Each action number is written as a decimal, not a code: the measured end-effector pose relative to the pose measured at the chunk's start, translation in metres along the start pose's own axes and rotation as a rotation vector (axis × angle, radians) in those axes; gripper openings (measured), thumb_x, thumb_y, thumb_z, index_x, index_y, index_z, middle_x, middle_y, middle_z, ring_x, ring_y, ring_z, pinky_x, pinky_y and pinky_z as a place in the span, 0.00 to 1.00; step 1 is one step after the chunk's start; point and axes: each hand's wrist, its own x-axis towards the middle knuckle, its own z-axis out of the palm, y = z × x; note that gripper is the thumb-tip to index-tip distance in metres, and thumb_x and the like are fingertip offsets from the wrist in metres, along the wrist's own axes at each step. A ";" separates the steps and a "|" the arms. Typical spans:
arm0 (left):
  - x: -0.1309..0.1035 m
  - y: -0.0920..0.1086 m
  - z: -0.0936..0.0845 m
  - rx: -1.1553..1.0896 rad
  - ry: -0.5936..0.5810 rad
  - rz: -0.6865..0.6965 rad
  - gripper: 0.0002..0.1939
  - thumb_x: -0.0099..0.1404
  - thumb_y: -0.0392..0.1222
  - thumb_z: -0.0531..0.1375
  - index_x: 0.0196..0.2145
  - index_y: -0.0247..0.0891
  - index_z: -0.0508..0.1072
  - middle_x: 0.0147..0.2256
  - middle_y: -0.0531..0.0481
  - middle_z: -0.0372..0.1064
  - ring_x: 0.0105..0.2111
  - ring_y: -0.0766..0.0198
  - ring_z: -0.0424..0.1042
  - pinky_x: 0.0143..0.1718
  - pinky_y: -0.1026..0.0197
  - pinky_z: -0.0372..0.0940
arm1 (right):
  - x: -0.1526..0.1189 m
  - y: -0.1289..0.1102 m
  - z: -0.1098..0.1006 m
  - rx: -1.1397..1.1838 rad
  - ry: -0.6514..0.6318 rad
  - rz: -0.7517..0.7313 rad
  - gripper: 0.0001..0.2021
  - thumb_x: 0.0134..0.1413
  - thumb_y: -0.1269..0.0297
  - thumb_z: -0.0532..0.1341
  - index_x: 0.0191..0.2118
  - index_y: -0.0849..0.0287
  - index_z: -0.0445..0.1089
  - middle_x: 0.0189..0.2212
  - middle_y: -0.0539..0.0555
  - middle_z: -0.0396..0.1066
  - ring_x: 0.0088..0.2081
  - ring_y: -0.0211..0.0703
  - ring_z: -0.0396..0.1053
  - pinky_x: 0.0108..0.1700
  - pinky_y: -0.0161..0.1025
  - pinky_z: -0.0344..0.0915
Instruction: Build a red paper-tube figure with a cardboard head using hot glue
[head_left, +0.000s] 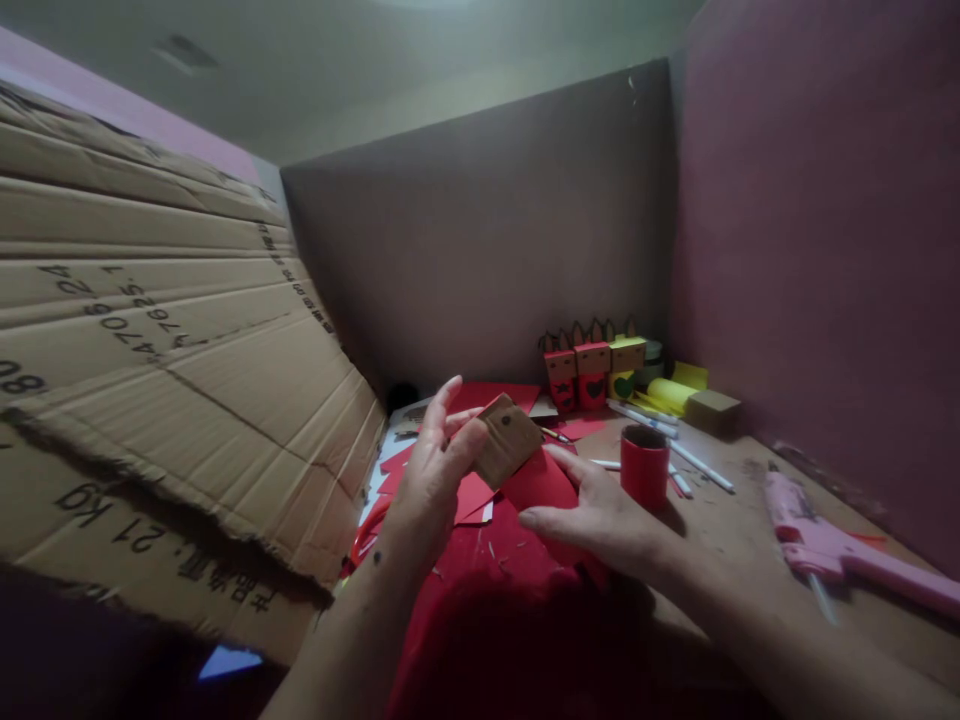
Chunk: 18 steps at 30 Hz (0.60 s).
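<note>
Dim walls are closing in the far side; flattened cardboard sheet (165, 400) is leaning at left, printed upside down, "21 kg" and digits partly readable. Wooden table (750, 520) is carrying red paper scraps (480, 560). Left hand (435, 470) is pinching a small brown cardboard piece (510, 438); right hand (600, 515) is lying open, fingers pressing a red paper sheet (540, 482) just under it. Judgement: keeping the piece square on the paper matters. Red tube (644, 465) is standing right, pink glue gun (832, 550) near right, decorated little boxes (592, 370) far.
</note>
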 end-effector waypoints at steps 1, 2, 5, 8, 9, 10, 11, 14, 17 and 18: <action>0.001 0.001 0.003 0.034 -0.002 0.001 0.34 0.59 0.55 0.62 0.59 0.44 0.57 0.46 0.45 0.68 0.43 0.56 0.70 0.44 0.57 0.63 | 0.000 -0.001 0.000 -0.020 0.005 -0.002 0.24 0.40 0.63 0.69 0.46 0.57 0.65 0.33 0.52 0.72 0.33 0.42 0.68 0.35 0.39 0.65; 0.001 0.001 0.006 0.060 -0.005 0.003 0.31 0.60 0.55 0.61 0.58 0.44 0.59 0.45 0.46 0.69 0.43 0.57 0.70 0.44 0.58 0.62 | 0.000 -0.001 0.000 -0.036 0.009 0.002 0.25 0.38 0.63 0.70 0.46 0.57 0.65 0.34 0.52 0.72 0.33 0.43 0.69 0.35 0.39 0.66; 0.002 0.000 0.010 0.118 -0.002 0.017 0.26 0.63 0.56 0.58 0.55 0.42 0.63 0.44 0.46 0.70 0.42 0.58 0.70 0.42 0.60 0.62 | 0.000 -0.004 0.000 -0.064 0.007 0.029 0.26 0.34 0.65 0.71 0.44 0.56 0.66 0.33 0.51 0.72 0.33 0.44 0.69 0.34 0.39 0.66; 0.000 0.000 0.013 0.234 0.054 0.060 0.27 0.62 0.59 0.57 0.52 0.39 0.67 0.43 0.46 0.70 0.44 0.56 0.69 0.42 0.60 0.62 | 0.001 -0.007 0.001 -0.089 0.008 0.070 0.21 0.36 0.67 0.68 0.41 0.56 0.65 0.28 0.49 0.70 0.28 0.41 0.68 0.29 0.38 0.65; 0.000 0.000 0.013 0.275 0.069 0.074 0.27 0.61 0.59 0.57 0.52 0.39 0.68 0.43 0.46 0.70 0.44 0.56 0.68 0.43 0.61 0.62 | 0.001 -0.007 0.001 -0.099 0.008 0.075 0.20 0.36 0.68 0.67 0.39 0.56 0.65 0.27 0.48 0.69 0.27 0.40 0.67 0.28 0.37 0.64; -0.001 0.001 0.013 0.305 0.080 0.084 0.27 0.61 0.59 0.57 0.52 0.39 0.68 0.43 0.46 0.70 0.44 0.56 0.68 0.43 0.60 0.62 | 0.001 -0.007 0.001 -0.105 0.005 0.074 0.18 0.36 0.68 0.67 0.38 0.56 0.65 0.26 0.48 0.69 0.26 0.39 0.66 0.27 0.37 0.63; -0.001 0.000 0.013 0.320 0.086 0.089 0.28 0.61 0.59 0.57 0.53 0.40 0.67 0.43 0.47 0.70 0.44 0.56 0.68 0.44 0.60 0.62 | 0.001 -0.007 0.001 -0.107 0.000 0.068 0.17 0.36 0.68 0.67 0.37 0.56 0.65 0.26 0.48 0.68 0.25 0.39 0.66 0.26 0.37 0.63; -0.002 -0.002 0.012 0.290 0.076 0.072 0.29 0.62 0.58 0.57 0.57 0.45 0.63 0.42 0.49 0.70 0.42 0.58 0.69 0.43 0.60 0.62 | 0.000 -0.006 0.000 -0.114 -0.016 0.064 0.16 0.37 0.68 0.66 0.36 0.56 0.65 0.26 0.48 0.68 0.26 0.38 0.66 0.27 0.37 0.63; -0.002 -0.005 0.011 0.228 0.055 0.060 0.28 0.63 0.58 0.56 0.57 0.47 0.62 0.44 0.49 0.70 0.43 0.58 0.69 0.43 0.60 0.62 | 0.000 -0.007 -0.001 -0.130 -0.018 0.066 0.16 0.37 0.68 0.66 0.36 0.56 0.64 0.26 0.48 0.68 0.26 0.39 0.67 0.27 0.37 0.63; -0.003 -0.004 0.011 0.208 0.050 0.059 0.27 0.63 0.59 0.55 0.56 0.46 0.64 0.45 0.49 0.70 0.44 0.58 0.69 0.43 0.61 0.62 | 0.000 -0.007 -0.001 -0.135 -0.019 0.063 0.16 0.37 0.67 0.65 0.36 0.56 0.64 0.26 0.48 0.68 0.27 0.39 0.67 0.27 0.37 0.63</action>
